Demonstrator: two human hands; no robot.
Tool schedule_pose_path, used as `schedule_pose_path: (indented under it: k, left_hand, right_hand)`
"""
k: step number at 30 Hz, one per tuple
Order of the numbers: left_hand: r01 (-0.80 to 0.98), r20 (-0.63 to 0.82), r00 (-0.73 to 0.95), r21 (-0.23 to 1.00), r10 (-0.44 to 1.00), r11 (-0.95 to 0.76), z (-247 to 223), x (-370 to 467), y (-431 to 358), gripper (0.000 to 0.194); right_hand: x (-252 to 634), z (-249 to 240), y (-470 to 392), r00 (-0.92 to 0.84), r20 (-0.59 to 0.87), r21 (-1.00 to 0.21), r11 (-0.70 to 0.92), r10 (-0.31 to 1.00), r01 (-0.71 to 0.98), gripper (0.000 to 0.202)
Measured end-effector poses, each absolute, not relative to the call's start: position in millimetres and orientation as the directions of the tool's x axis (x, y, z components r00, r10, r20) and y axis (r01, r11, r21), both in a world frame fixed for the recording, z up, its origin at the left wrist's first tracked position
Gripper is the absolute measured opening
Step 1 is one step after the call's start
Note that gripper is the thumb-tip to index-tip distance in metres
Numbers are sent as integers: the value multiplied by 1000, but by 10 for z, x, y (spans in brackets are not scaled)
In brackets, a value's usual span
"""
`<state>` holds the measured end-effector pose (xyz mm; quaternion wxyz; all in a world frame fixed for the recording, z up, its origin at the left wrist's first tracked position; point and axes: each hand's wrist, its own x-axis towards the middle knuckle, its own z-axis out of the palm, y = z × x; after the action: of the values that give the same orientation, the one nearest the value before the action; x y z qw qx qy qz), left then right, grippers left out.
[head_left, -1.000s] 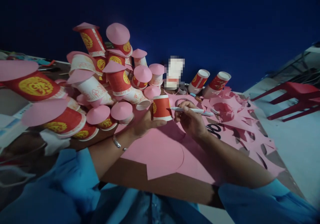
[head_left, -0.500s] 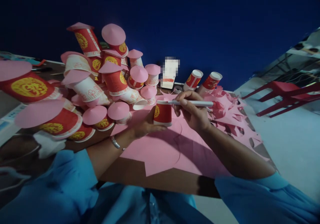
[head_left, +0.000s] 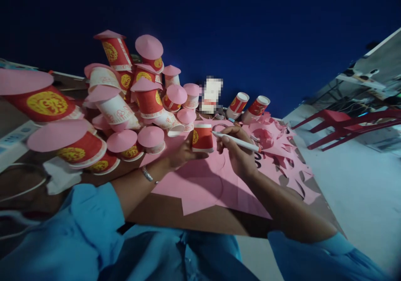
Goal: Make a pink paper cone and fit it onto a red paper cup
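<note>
My left hand [head_left: 183,155] grips a red paper cup [head_left: 203,138] with a yellow emblem, its fingers behind and under the cup. The cup's narrower end faces up. A white pen [head_left: 239,141] sits in my right hand [head_left: 239,153], its tip at the cup's right side near the upper part; whether it touches I cannot tell. Below both hands lies a pink paper sheet [head_left: 200,185], with a curved line showing on it. To the left, several red or white cups carry pink cone tops, such as a nearby cone-topped cup [head_left: 151,139].
Two red and white cups [head_left: 238,104] stand upside down at the back right. Pink paper scraps [head_left: 285,155] pile along the table's right side. A phone [head_left: 211,95], its screen blurred, leans at the back. A red plastic chair [head_left: 332,124] stands on the floor at right.
The pen's tip has dropped from the cup's top edge to its side, and the pen now slants down to the right. The camera view has shifted slightly.
</note>
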<state>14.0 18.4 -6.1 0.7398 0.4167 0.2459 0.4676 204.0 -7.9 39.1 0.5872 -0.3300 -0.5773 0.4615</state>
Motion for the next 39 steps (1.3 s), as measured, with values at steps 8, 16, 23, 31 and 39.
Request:
schedule_pose_path:
  k: [8, 16, 23, 31, 39]
  left_hand:
    - [-371, 42, 497, 913, 867, 169, -142, 134, 210, 67]
    - [-383, 37, 563, 897, 826, 221, -93, 135, 197, 70]
    - [-378, -7, 488, 900, 873, 218, -194, 140, 241, 73]
    - [-344, 6, 484, 921, 875, 184, -152, 151, 222, 68]
    - [-270, 14, 491, 953, 871, 137, -135, 138, 236, 71]
  right_hand:
    - [2187, 137, -218, -2, 408, -913, 408, 913, 10, 18]
    - [2211, 66, -263, -138, 508, -820, 526, 850, 224, 13]
    - [2206, 264, -126, -234, 630, -659, 669, 740, 343, 13]
    - [2197, 117, -234, -231, 656, -628, 690, 718, 361, 10]
    - [2250, 18, -249, -218, 652, -640, 682, 726, 354, 13]
